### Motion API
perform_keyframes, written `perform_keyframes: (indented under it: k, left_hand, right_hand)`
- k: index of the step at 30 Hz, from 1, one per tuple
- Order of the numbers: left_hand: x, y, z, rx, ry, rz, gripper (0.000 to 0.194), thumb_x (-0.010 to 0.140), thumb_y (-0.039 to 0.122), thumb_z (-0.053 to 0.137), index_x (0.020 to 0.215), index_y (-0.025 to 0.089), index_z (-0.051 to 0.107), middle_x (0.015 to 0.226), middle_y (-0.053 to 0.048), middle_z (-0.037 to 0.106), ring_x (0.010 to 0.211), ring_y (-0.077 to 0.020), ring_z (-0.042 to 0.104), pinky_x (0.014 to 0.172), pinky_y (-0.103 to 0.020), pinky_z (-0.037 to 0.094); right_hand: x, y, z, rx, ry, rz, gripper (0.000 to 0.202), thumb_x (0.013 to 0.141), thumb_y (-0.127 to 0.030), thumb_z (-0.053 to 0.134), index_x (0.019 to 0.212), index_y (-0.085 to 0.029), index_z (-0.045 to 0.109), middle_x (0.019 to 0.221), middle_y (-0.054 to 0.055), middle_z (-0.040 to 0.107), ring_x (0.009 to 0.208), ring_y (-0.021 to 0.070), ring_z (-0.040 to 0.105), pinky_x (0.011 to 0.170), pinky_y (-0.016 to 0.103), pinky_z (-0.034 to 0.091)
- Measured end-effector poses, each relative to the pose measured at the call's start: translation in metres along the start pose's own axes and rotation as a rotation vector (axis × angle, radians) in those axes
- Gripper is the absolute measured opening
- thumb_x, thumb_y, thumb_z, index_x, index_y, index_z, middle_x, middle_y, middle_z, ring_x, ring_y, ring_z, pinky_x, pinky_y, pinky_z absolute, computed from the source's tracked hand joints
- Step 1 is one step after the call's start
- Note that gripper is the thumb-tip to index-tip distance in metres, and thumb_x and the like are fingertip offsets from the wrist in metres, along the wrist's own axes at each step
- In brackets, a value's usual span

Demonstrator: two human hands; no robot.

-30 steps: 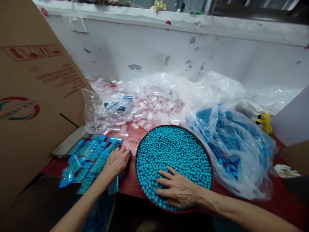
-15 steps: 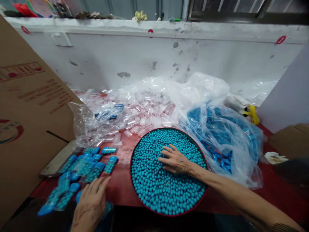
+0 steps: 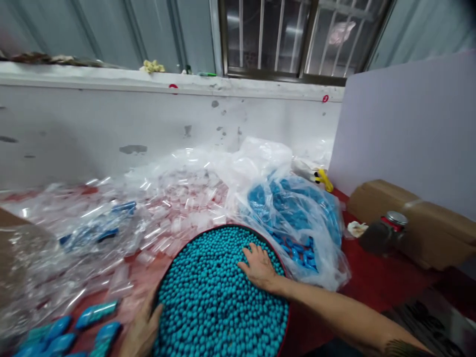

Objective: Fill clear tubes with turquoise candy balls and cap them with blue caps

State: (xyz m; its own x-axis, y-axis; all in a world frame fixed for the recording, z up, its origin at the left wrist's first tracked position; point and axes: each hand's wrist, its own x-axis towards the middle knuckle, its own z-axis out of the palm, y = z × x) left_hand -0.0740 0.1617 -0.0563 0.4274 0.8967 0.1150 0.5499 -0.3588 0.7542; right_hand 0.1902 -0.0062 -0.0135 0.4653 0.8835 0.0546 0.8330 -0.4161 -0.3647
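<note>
Head view: the tray point(image 3: 278, 258) of blue beads point(image 3: 215, 277) sits on the red table point(image 3: 372, 285), at the bottom centre. The right hand point(image 3: 259, 267) lies on the beads near the tray's far right edge, its fingers spread. The left hand point(image 3: 141, 325) is at the tray's left rim, blurred, and I cannot tell whether it grips. Filled packs point(image 3: 106, 337) lie left of it; clear cases point(image 3: 186, 198) are heaped behind the tray, and a plastic bag point(image 3: 297, 208) of blue pieces is at the tray's right.

Beads point(image 3: 219, 292) smooth, faintly glossy; cases point(image 3: 121, 277) clear shiny plastic; bag point(image 3: 297, 208) crinkled plastic film; box point(image 3: 431, 213) matt cardboard; jar lid point(image 3: 396, 217) shiny metal.
</note>
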Motion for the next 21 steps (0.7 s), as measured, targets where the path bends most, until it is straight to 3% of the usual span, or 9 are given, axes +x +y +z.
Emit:
perform_keyframes:
  k: [4,9,12,16,21]
  left_hand:
    - [0.006,-0.001,-0.004,-0.031,-0.040,0.017,0.052,0.064,0.038,0.040,0.109,0.016,0.053,0.103,-0.007,0.061,0.111,-0.0256,0.046,0.099,-0.042,0.030]
    - [0.010,0.028,-0.001,-0.059,-0.076,-0.003,0.048,0.064,0.031,0.038,0.104,0.015,0.058,0.095,-0.007,0.065,0.106,-0.0237,0.050,0.098,-0.039,0.033]
    - [0.010,0.040,-0.001,-0.075,-0.081,0.009,0.046,0.068,0.032,0.038,0.106,0.015,0.058,0.096,-0.007,0.065,0.106,-0.0226,0.050,0.098,-0.039,0.033]
    - [0.010,0.042,-0.003,-0.058,-0.047,0.025,0.044,0.072,0.038,0.036,0.105,0.019,0.058,0.099,-0.004,0.064,0.105,-0.0217,0.052,0.097,-0.038,0.035]
    - [0.017,0.035,0.001,0.015,0.081,-0.020,0.041,0.069,0.039,0.038,0.102,0.028,0.059,0.086,-0.001,0.067,0.091,-0.0283,0.059,0.082,-0.043,0.047]
  right_hand:
    - [-0.015,-0.008,0.004,0.047,0.006,-0.032,0.033,0.082,-0.039,0.040,0.107,-0.021,0.052,0.104,0.009,0.054,0.099,0.0242,0.047,0.084,0.040,0.038]
    - [-0.024,-0.007,0.016,0.058,0.017,-0.098,0.034,0.081,-0.032,0.042,0.111,-0.020,0.052,0.108,0.010,0.055,0.103,0.0251,0.048,0.088,0.039,0.038]
    - [-0.021,-0.007,0.013,0.101,-0.027,-0.233,0.038,0.080,-0.028,0.043,0.117,-0.022,0.048,0.117,0.009,0.051,0.108,0.0233,0.046,0.091,0.037,0.037]
    - [-0.003,-0.008,-0.012,0.140,-0.105,-0.415,0.035,0.079,-0.021,0.043,0.112,-0.026,0.053,0.120,0.006,0.049,0.105,0.0200,0.050,0.088,0.032,0.040]
    - [0.055,-0.017,-0.057,0.311,-0.011,-0.485,0.029,0.081,-0.018,0.038,0.101,-0.022,0.059,0.097,0.004,0.061,0.090,0.0144,0.056,0.082,0.025,0.041]
